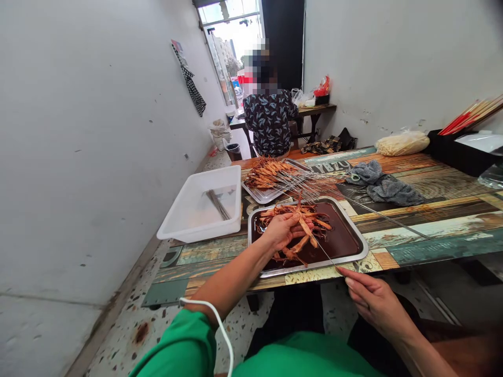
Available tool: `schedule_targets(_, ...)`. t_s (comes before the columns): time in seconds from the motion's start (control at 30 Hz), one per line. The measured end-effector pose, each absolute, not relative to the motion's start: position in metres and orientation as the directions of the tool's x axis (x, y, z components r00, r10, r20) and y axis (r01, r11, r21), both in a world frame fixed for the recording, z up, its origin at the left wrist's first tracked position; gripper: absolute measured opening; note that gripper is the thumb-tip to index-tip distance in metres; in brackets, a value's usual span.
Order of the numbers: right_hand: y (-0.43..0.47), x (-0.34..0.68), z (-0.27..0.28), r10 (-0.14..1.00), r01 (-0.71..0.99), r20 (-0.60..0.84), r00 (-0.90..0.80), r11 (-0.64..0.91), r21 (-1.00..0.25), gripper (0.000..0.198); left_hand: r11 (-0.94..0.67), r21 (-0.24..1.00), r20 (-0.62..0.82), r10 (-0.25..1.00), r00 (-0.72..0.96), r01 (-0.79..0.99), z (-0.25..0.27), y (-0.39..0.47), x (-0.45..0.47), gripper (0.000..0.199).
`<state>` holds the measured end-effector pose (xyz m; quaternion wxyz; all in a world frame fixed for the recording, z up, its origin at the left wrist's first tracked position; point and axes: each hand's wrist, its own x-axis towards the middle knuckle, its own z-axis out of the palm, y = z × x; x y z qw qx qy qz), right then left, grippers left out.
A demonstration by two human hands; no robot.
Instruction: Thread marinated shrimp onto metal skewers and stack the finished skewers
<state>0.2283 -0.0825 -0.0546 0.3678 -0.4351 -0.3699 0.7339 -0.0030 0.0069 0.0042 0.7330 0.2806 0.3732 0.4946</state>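
Note:
Above a metal tray (pixel 357 245) of dark brown liquid, my left hand (pixel 285 231) is closed around a long orange-brown piece of food (pixel 307 229) with thin, split ends. Its exact kind I cannot make out. My right hand (pixel 375 296) pinches one end of a thin metal skewer (pixel 327 253) in front of the tray's near edge. The skewer's other end meets the lower end of the held piece; how deep it goes is hidden. More stringy brown pieces (pixel 293 254) lie in the liquid around my left hand.
Behind stands a clear tray (pixel 264 196) piled with skewered pieces (pixel 269 174), their metal skewers (pixel 298 183) pointing right. A white bin (pixel 184 212) at left holds loose skewers (pixel 217 203). Grey cloths (pixel 393 189), a bagged pale bundle (pixel 403 143) and a black box (pixel 448 152) lie right. A person (pixel 271 123) sits beyond.

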Motion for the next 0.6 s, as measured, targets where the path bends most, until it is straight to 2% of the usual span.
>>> schedule_targets(0.13, -0.084, 0.222, -0.054, 0.812, -0.284, -0.399, -0.426, -0.539, -0.793, 0.056, 0.344, 0.785, -0.271, 0.938, 0.214, -0.514, 0.005, 0.007, -0.003, 0.013)
schedule_targets(0.23, -0.087, 0.217, -0.051, 0.819, -0.202, -0.402, -0.409, -0.511, -0.835, 0.055, 0.34, 0.789, -0.274, 0.94, 0.203, -0.511, 0.006, 0.007, -0.003, 0.013)
schedule_targets(0.3, -0.088, 0.216, -0.052, 0.904, -0.034, -0.287, -0.317, -0.314, -0.949, 0.049, 0.337, 0.794, -0.27, 0.941, 0.202, -0.506, 0.006, 0.007, -0.003, 0.014)
schedule_targets(0.33, -0.089, 0.217, -0.053, 0.951, 0.09, -0.155, -0.269, -0.135, -0.987, 0.044, 0.335, 0.797, -0.268, 0.942, 0.203, -0.503, 0.006, 0.007, -0.003, 0.014)
schedule_targets(0.37, -0.09, 0.218, -0.054, 0.97, 0.231, 0.015, -0.243, 0.073, -0.97, 0.04, 0.335, 0.798, -0.267, 0.942, 0.204, -0.501, 0.006, 0.007, -0.002, 0.015)
schedule_targets(0.43, -0.092, 0.22, -0.058, 0.903, 0.485, 0.335, -0.27, 0.428, -0.763, 0.037, 0.336, 0.8, -0.269, 0.941, 0.203, -0.497, 0.006, 0.007, -0.002, 0.016)
schedule_targets(0.47, -0.093, 0.221, -0.06, 0.85, 0.567, 0.432, -0.301, 0.524, -0.636, 0.039, 0.335, 0.801, -0.269, 0.942, 0.202, -0.497, 0.006, 0.007, -0.002, 0.016)
schedule_targets(0.5, -0.093, 0.221, -0.061, 0.814, 0.617, 0.484, -0.32, 0.567, -0.546, 0.04, 0.334, 0.801, -0.267, 0.942, 0.202, -0.496, 0.006, 0.007, -0.002, 0.016)
schedule_targets(0.53, -0.094, 0.22, -0.061, 0.803, 0.632, 0.5, -0.323, 0.577, -0.518, 0.041, 0.331, 0.802, -0.263, 0.943, 0.203, -0.498, 0.006, 0.007, -0.002, 0.016)
schedule_targets(0.57, -0.094, 0.219, -0.06, 0.819, 0.614, 0.484, -0.308, 0.56, -0.556, 0.04, 0.326, 0.802, -0.257, 0.945, 0.205, -0.5, 0.006, 0.007, -0.003, 0.016)
schedule_targets(0.6, -0.094, 0.217, -0.059, 0.859, 0.561, 0.432, -0.276, 0.509, -0.653, 0.038, 0.322, 0.802, -0.251, 0.946, 0.206, -0.503, 0.006, 0.007, -0.003, 0.016)
